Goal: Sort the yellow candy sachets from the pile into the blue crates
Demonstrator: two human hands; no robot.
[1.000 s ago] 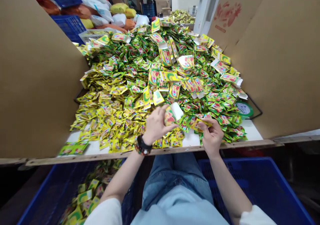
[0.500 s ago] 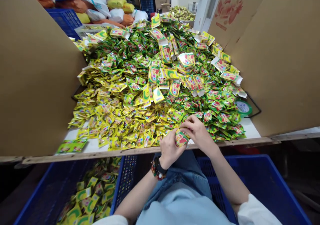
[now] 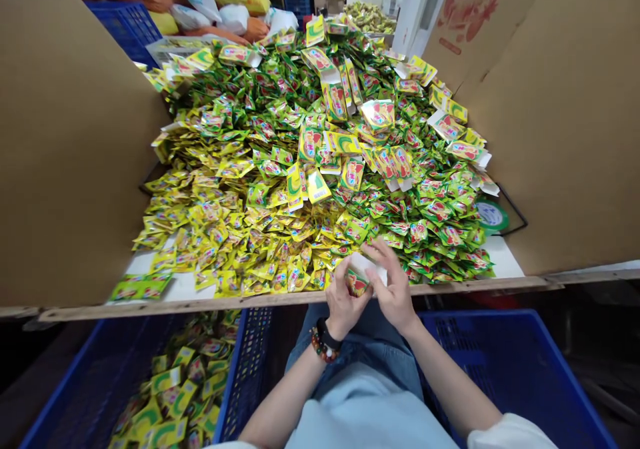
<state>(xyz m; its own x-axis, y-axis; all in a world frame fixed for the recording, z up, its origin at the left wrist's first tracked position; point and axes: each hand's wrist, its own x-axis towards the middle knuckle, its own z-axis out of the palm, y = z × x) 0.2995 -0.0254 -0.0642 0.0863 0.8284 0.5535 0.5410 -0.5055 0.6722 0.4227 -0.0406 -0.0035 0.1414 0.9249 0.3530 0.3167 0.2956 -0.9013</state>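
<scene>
My left hand is wrapped round a small yellow, green and red printed box just over the table's front edge. The box's open end with its white inner flap faces up. At the box's right side my right hand has its thumb against the flap and its fingers curved over the far side, slightly blurred. What lies inside the box is hidden. Just beyond the hands spread small yellow sachets on the left and green sachets on the right, in one large heap.
Several printed boxes lie on the heap. Tall cardboard walls flank the table. Below stand a blue crate with filled boxes on the left and another blue crate on the right. A green tape roll lies at right.
My right hand came from the sachets with a yellow sachet to the box in my left hand; that sachet is now out of sight. Both hands drew together near the table edge.
</scene>
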